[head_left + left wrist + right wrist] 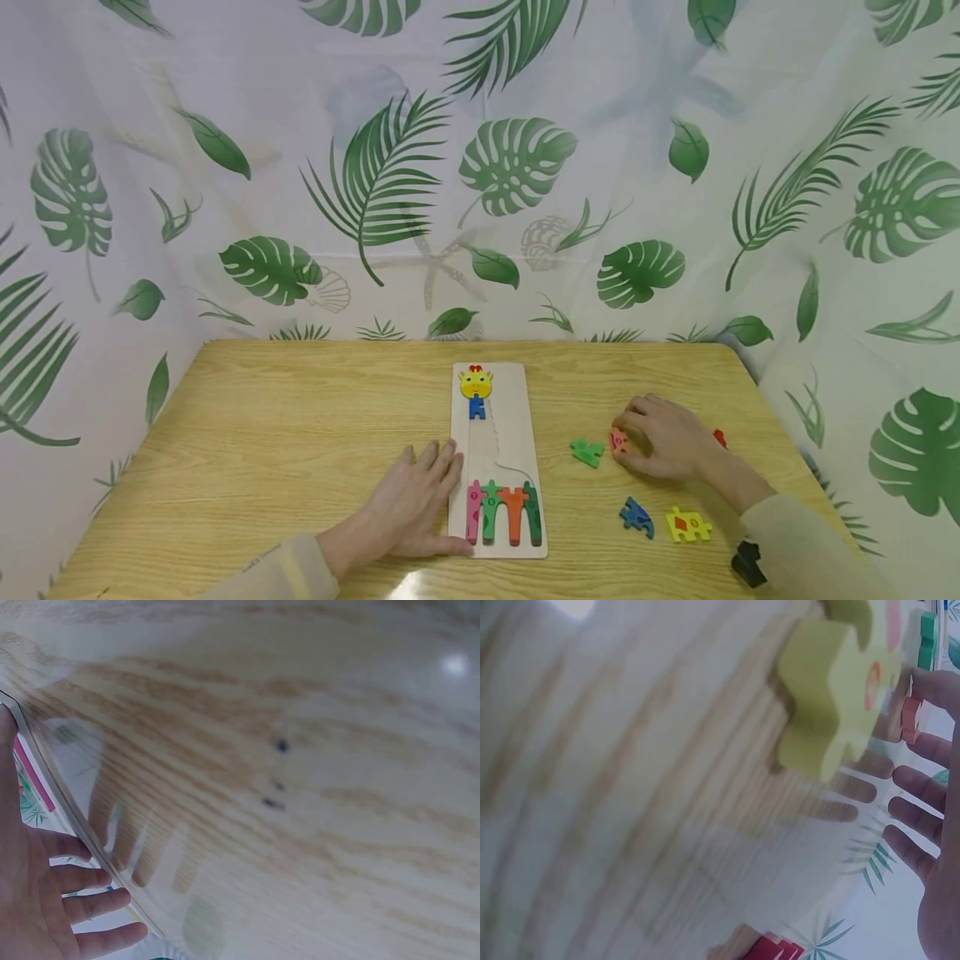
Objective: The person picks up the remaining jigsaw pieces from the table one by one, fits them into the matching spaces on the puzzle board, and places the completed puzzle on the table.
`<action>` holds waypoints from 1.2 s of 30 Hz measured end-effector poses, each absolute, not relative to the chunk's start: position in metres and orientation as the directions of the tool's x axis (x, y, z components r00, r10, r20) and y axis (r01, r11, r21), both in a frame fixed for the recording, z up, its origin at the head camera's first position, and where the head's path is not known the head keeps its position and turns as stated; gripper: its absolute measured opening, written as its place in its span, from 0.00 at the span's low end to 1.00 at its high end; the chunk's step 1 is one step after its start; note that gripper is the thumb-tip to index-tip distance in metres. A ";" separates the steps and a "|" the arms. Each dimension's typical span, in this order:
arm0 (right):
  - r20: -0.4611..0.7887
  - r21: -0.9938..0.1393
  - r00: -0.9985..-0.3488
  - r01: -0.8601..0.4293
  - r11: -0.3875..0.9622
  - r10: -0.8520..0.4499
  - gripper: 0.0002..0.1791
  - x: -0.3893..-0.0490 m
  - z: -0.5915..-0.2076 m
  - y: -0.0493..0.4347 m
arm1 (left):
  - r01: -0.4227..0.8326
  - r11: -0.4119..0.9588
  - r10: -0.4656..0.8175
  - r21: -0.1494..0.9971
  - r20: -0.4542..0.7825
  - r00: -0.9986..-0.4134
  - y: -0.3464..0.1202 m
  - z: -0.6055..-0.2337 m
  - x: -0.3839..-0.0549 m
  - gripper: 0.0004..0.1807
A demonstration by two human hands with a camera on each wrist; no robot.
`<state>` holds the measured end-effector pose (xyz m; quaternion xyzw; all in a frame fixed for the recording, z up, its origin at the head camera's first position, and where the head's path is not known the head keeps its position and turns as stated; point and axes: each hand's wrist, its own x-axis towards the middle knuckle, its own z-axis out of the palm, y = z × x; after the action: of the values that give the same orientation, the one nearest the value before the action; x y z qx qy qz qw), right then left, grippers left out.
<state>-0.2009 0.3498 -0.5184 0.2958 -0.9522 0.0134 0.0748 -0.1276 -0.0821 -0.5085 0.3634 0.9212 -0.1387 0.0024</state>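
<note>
Right of the board (513,417), the right grip (663,437) pinches the coral piece (618,442) between thumb and finger.

Two hands (411,506) are showing. One board (513,417) is carrying one giraffe head (476,384), one blue segment (476,408) and four legs (514,515). At least five loose pieces (588,452) are showing: one green, one pink (617,442), one blue (635,517), one yellow (686,525), one red (720,437).

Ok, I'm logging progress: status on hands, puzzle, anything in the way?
Left hand at left edge of puzzle board. Right hand pinching coral piece. Board part-filled, middle bare. Loose green piece between coral piece and board.
</note>
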 end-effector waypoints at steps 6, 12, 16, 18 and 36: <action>0.164 0.003 -0.820 -0.555 0.832 -0.548 0.20 -0.200 -0.518 0.347 | 0.669 0.699 0.667 -0.252 -0.107 -0.737 -0.082 -0.509 -0.128 0.68; 0.178 -0.008 -0.817 -0.558 0.830 -0.548 0.20 -0.200 -0.515 0.343 | 0.669 0.698 0.669 -0.254 -0.103 -0.736 -0.083 -0.508 -0.127 0.68; 0.170 -0.007 -0.819 -0.557 0.830 -0.548 0.22 -0.201 -0.514 0.340 | 0.669 0.697 0.669 -0.258 -0.102 -0.736 -0.082 -0.508 -0.127 0.68; 0.172 -0.001 -0.815 -0.562 0.827 -0.553 0.23 -0.201 -0.513 0.338 | 0.669 0.696 0.669 -0.259 -0.104 -0.736 -0.082 -0.508 -0.127 0.68; 0.213 -0.020 -0.774 -0.613 0.790 -0.595 0.24 -0.200 -0.505 0.306 | 0.673 0.702 0.667 -0.232 -0.114 -0.736 -0.082 -0.509 -0.128 0.68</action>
<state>-0.1999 0.3062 -0.5049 0.3210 -0.9409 0.0440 0.0984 -0.1280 -0.0817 -0.5086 0.3631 0.9225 -0.1301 0.0107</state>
